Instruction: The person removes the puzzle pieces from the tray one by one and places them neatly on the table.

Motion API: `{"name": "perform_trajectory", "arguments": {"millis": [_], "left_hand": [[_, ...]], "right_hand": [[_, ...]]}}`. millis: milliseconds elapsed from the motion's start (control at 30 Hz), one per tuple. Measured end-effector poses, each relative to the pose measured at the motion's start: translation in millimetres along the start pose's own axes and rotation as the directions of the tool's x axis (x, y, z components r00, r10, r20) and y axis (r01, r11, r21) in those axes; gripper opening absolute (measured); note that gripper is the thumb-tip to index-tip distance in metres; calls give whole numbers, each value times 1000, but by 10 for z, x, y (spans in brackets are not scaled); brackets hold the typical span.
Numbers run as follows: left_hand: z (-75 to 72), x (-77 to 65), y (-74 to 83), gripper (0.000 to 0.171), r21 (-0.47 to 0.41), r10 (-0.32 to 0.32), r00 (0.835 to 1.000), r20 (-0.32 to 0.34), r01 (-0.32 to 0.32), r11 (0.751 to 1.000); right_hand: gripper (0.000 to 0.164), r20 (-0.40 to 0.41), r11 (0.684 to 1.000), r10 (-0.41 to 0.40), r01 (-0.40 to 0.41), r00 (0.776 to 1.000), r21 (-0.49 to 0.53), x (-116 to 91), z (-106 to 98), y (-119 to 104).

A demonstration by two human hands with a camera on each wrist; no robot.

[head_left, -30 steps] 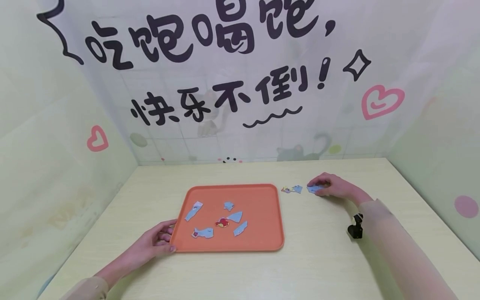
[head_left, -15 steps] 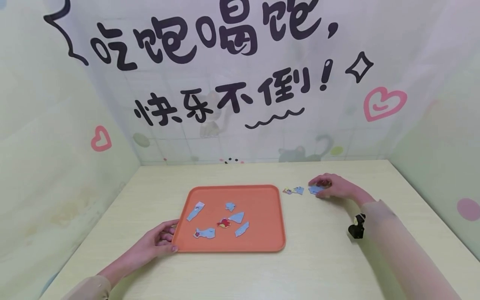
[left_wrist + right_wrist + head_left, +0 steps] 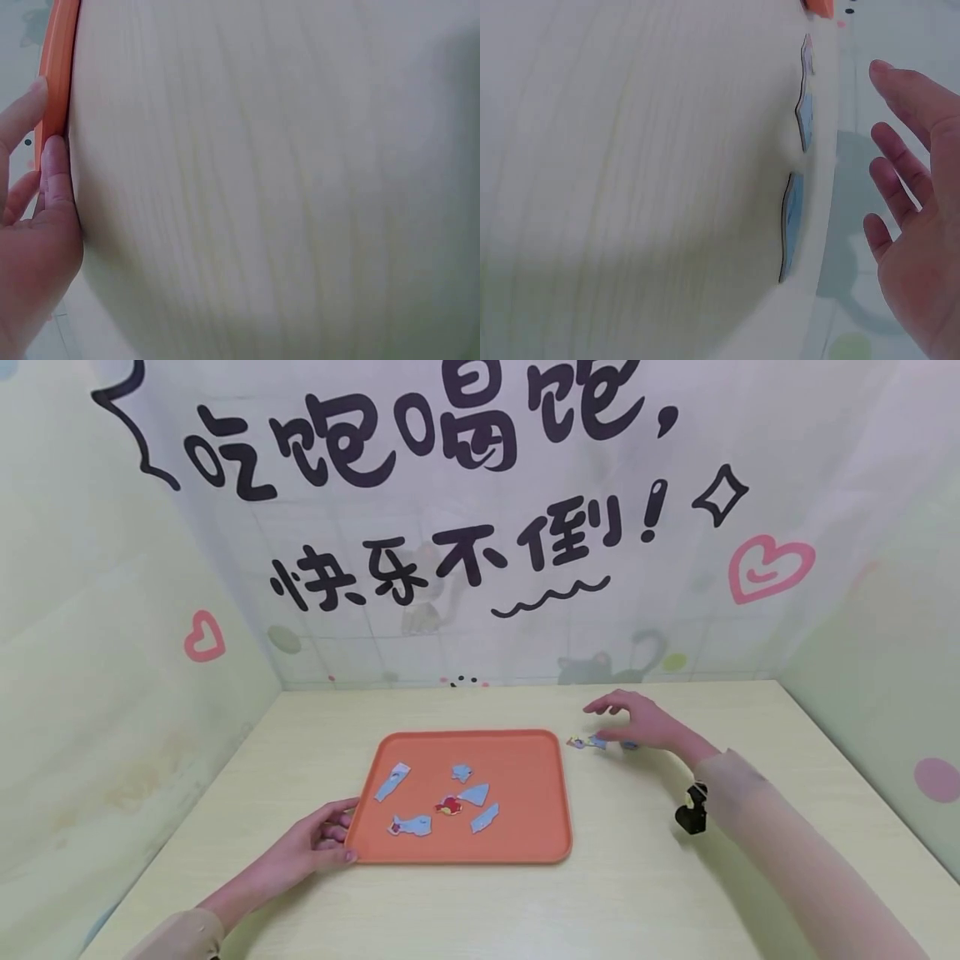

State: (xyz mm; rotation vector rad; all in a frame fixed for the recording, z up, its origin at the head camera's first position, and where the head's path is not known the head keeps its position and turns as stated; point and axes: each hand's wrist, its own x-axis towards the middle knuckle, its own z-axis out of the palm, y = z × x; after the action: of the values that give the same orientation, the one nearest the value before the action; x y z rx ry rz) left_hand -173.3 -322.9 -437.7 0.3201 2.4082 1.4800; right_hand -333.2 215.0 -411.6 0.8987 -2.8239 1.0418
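**A:** Any idea how those bits would handle? Head view, 12 o'clock = straight away from the person.

**B:** The blue piece (image 3: pixel 793 229) sitting on the desk (image 3: pixel 637 877) looks like thick card. My guess: next to no weight, fairly stiff, not slippery, but the pointy corners could bend or fray. It's lying flat, so I'd go for opposite cut edges with thumb and fingertip. Prying at one corner seems like asking for a crease.

**A:** And where's it sitting relative to the fingers?

**B:** Right hand (image 3: pixel 636 721) is up off the desk, fingers loosely spread, nothing in them. Blue piece is at about 6 o'clock from that hand, partly hidden by it. The two patterned pieces (image 3: pixel 806 124) are at 8 o'clock, just beside the blue one. The wrist view shows a gap between the fingers and all of them.

**A:** Other hand?

**B:** Left hand (image 3: pixel 311 842) is pinching the rim of the orange tray (image 3: pixel 517 852) around its 8 o'clock. Looks like light, rigid plastic to me, so the rim's a sensible grip. More pieces (image 3: pixel 412 826) lie inside, well apart from the right fingers, 8 to 9 o'clock.
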Motion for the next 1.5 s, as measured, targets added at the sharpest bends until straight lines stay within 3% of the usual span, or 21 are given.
{"name": "perform_trajectory", "arguments": {"millis": [267, 467, 1033, 1300, 1500], "left_hand": [[-7, 9, -5, 86, 0, 11, 1000, -3, -11, 1000], [-15, 15, -2, 85, 1, 11, 1000, -4, -11, 1000], [-17, 28, -7, 85, 12, 19, 1000, 0, -19, 1000], [-2, 15, 6, 84, 15, -3, 1000, -11, 3, 1000], [-5, 7, -7, 84, 19, -1, 1000, -12, 2, 1000]], "right_hand": [[45, 50, 994, -69, 65, 996, 86, 197, 152, -413], [41, 98, 987, -143, 134, 985, 91, 291, 271, -665], [37, 231, 984, -178, 165, 957, 74, 314, 755, -1138], [33, 207, 960, -278, 263, 938, 100, 306, 920, -1247], [30, 267, 962, -273, 258, 924, 89, 295, 1042, -1284]]}}
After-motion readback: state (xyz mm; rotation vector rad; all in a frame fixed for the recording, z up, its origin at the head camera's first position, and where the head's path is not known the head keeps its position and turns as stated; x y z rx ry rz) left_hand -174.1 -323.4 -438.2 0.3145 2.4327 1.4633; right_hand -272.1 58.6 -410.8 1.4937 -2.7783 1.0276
